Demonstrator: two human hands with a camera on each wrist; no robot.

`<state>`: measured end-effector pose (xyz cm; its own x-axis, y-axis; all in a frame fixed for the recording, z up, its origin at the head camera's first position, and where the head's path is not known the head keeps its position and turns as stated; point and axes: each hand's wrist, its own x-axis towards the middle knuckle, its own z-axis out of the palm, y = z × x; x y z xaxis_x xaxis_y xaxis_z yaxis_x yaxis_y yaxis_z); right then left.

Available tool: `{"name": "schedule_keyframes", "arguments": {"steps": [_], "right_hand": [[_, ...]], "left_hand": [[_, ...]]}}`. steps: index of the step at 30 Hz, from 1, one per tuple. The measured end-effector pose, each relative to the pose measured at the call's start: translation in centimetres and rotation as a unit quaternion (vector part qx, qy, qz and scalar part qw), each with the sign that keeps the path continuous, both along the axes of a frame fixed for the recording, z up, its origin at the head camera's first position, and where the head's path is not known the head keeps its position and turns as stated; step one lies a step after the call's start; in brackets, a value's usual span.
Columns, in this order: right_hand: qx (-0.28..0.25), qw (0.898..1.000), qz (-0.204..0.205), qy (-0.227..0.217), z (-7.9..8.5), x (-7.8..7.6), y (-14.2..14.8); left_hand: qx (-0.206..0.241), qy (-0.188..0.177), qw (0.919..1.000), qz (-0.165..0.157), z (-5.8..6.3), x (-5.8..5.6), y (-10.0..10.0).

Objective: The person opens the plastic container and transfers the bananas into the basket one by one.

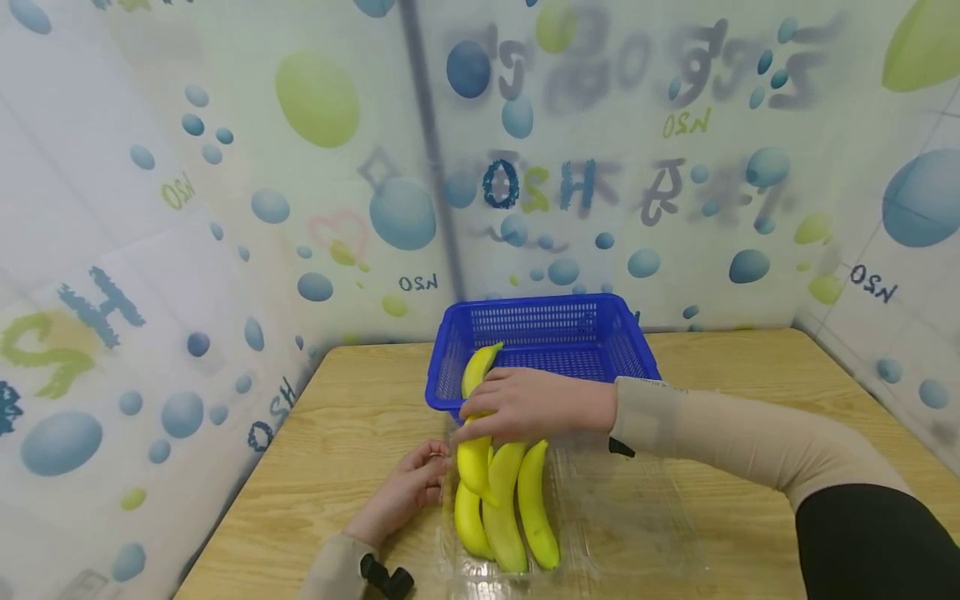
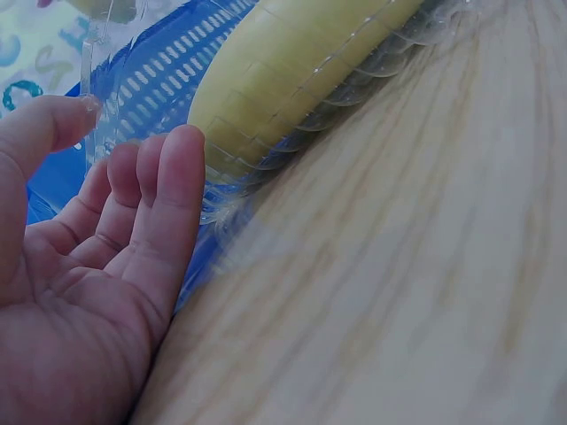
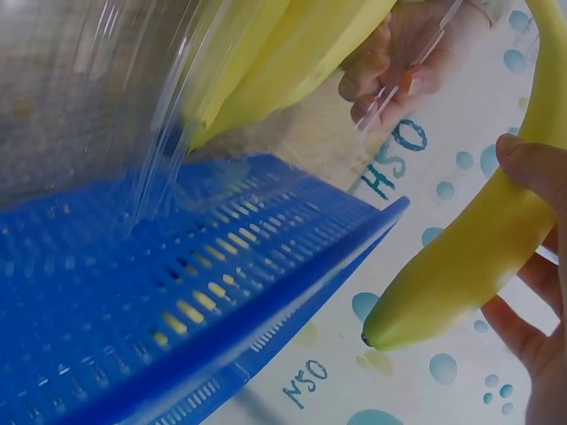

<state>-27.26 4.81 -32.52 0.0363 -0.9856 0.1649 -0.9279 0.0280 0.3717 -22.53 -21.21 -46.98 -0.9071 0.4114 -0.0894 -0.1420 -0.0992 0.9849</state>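
One yellow banana (image 1: 474,468) is in the right hand (image 1: 517,404), gripped around its middle, thumb on one side, fingers on the other. It's held up off the bench (image 1: 360,396): far end above the near left corner of the blue basket (image 1: 536,302), near end above the fruit in the clear plastic container (image 1: 567,521). Right wrist view shows the gripped banana apart from the basket wall.

Three more bananas (image 1: 506,521) lie side by side in the left part of the container, lengthwise near to far. Clear plastic also spreads right of them, over the wood-grain bench top.

Left hand (image 1: 411,490) is at the container's left edge, palm turned toward it, fingers slightly bent, thumb apart from the fingers; fingertips right by the plastic, can't tell if they touch. Nothing gripped there that I can see.

Basket stands at the far side of the bench, slotted walls, just beyond the container. Beige sleeve (image 1: 720,433) on the right forearm, black strap (image 1: 386,577) at the left wrist. Behind: pale wall covering (image 1: 315,100) with blue and green spots, mirrored lettering.
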Motion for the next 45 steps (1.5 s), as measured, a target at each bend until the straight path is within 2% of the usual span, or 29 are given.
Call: {"name": "schedule_keyframes", "arguments": {"steps": [13, 20, 37, 45], "right_hand": [[-0.033, 0.999, 0.012, 0.018, 0.4, -1.4, 0.6], [-0.049, 0.998, 0.02, 0.023, 0.5, -2.3, 0.8], [-0.056, 0.998, 0.007, 0.025, 0.8, -4.4, 1.2], [-0.064, 0.998, 0.009, 0.021, 1.5, -5.1, 1.4]], "left_hand": [[-0.012, 0.002, 0.9999, 0.008, -0.2, -0.1, -0.1], [-0.005, 0.0, 1.0, 0.004, 0.0, 0.0, 0.0], [-0.008, -0.004, 0.9999, 0.007, -0.1, -0.2, -0.1], [0.008, 0.003, 1.0, 0.001, -0.2, -0.2, -0.1]]}}
